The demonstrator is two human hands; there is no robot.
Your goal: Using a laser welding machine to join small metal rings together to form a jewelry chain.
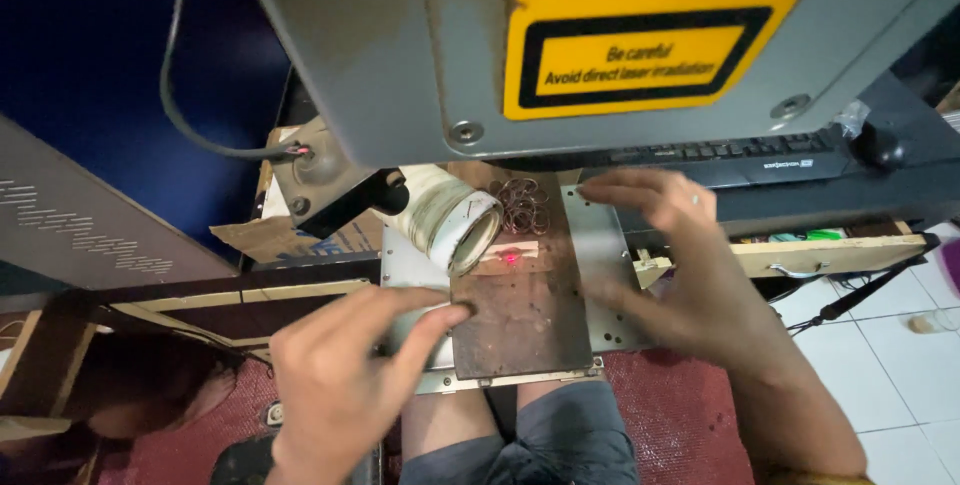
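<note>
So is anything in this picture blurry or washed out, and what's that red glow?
Head view: the left hand and right hand look slightly smeared; the grey machine housing up close is soft; the white floor tiles are bright; a small red light spot glows on the brown plate.

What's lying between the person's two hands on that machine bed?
In the head view, only the bare brown plate lies between the left hand and the right hand.

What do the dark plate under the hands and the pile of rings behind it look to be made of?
The dark plate looks like metal, dull brown and scuffed, possibly rusted or scorched. The rings seem thin wire, coppery and slightly shiny, though too small to be sure.
</note>
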